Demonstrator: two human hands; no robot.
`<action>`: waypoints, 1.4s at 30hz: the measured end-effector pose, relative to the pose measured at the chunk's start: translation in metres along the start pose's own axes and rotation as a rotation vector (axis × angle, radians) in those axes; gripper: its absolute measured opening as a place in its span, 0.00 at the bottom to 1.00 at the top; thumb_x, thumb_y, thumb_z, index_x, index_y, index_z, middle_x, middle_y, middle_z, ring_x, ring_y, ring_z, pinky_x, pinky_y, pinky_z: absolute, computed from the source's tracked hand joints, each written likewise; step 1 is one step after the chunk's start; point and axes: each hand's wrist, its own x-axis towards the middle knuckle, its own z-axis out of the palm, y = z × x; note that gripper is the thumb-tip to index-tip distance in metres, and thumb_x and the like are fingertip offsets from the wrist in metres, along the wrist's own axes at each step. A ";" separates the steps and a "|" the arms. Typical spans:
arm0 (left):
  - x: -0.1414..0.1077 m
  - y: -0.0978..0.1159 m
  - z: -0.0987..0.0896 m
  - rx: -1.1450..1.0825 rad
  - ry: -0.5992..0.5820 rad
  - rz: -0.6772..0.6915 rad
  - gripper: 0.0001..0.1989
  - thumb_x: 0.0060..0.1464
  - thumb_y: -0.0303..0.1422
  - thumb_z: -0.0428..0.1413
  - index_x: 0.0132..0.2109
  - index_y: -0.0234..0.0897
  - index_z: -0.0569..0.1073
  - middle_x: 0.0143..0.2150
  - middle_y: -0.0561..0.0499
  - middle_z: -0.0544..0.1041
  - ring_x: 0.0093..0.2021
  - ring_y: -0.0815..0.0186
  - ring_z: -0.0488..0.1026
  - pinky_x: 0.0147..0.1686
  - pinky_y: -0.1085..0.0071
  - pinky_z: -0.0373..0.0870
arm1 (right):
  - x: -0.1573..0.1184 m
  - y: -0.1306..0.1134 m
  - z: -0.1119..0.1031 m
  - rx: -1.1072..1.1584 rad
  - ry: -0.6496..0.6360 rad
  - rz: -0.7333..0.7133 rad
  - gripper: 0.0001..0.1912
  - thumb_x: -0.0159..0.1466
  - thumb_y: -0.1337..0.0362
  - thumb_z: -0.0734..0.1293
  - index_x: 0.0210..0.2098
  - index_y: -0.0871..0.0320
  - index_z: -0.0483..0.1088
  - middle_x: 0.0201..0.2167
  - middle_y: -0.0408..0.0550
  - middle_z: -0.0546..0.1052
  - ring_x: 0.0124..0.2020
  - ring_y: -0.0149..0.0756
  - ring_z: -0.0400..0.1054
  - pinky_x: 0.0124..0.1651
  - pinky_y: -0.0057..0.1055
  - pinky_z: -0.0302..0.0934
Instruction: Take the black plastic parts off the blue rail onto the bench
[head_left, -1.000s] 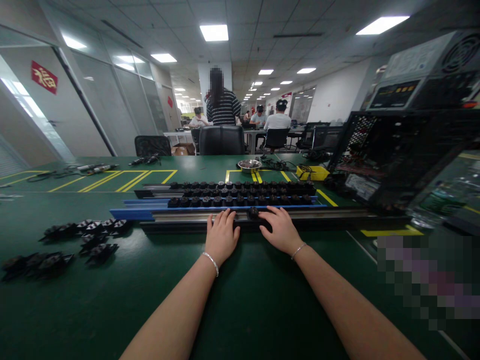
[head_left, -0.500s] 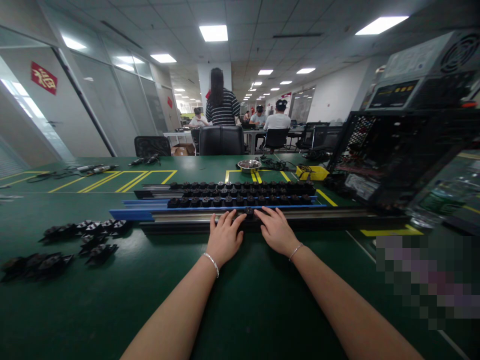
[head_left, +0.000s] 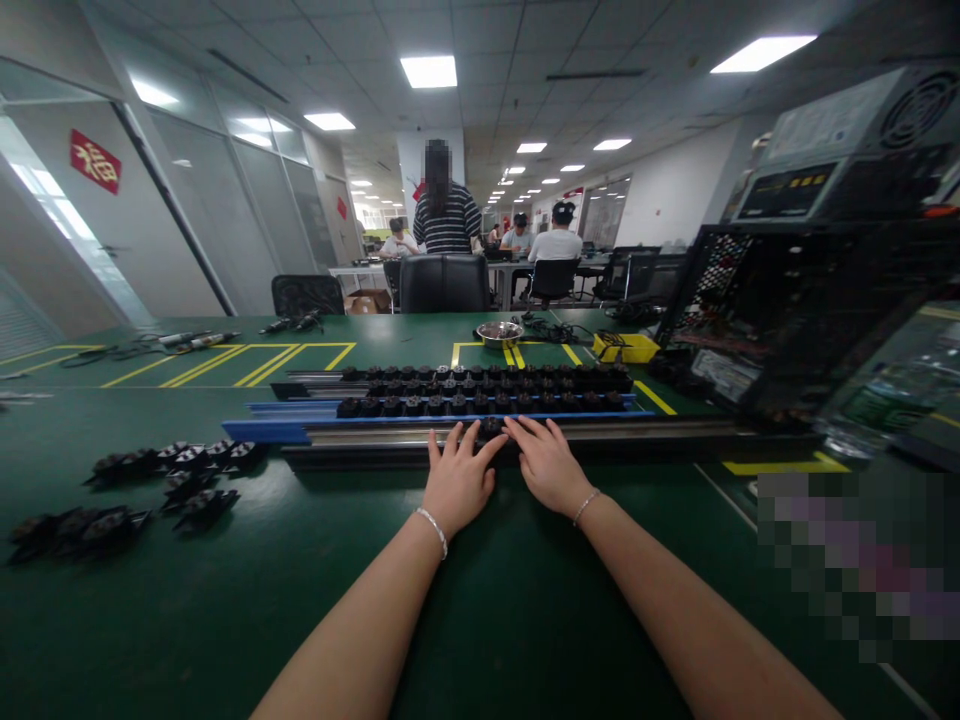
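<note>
In front of me a long metal rail (head_left: 375, 436) lies across the green table. A small black socket-like module (head_left: 491, 426) sits on it between my hands. My left hand (head_left: 459, 482) is open with fingers spread over the rail, its index fingertip at the module's left side. My right hand (head_left: 549, 466) is open too, its fingertips by the module's right side. Behind the rail stand rows of similar black modules (head_left: 458, 404), set along rails with blue strips (head_left: 270, 430). Loose black modules (head_left: 187, 458) lie in clusters to the left.
Beyond the rails are a metal bowl (head_left: 499, 334), a yellow box (head_left: 625, 348) and cables. An open black computer case (head_left: 795, 300) stands at the right, with a plastic bottle (head_left: 874, 410) beside it. Several people are around tables further back.
The module between my hands has shifted slightly left along the rail. My right hand has moved left with it, and the left index finger has come closer to it.
</note>
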 end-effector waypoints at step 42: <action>0.003 0.004 0.003 0.104 -0.048 -0.166 0.27 0.51 0.34 0.47 0.59 0.53 0.57 0.62 0.45 0.58 0.61 0.51 0.52 0.56 0.43 0.41 | -0.002 0.006 0.006 -0.124 0.110 0.062 0.18 0.57 0.59 0.61 0.46 0.56 0.67 0.57 0.50 0.63 0.59 0.45 0.51 0.60 0.47 0.42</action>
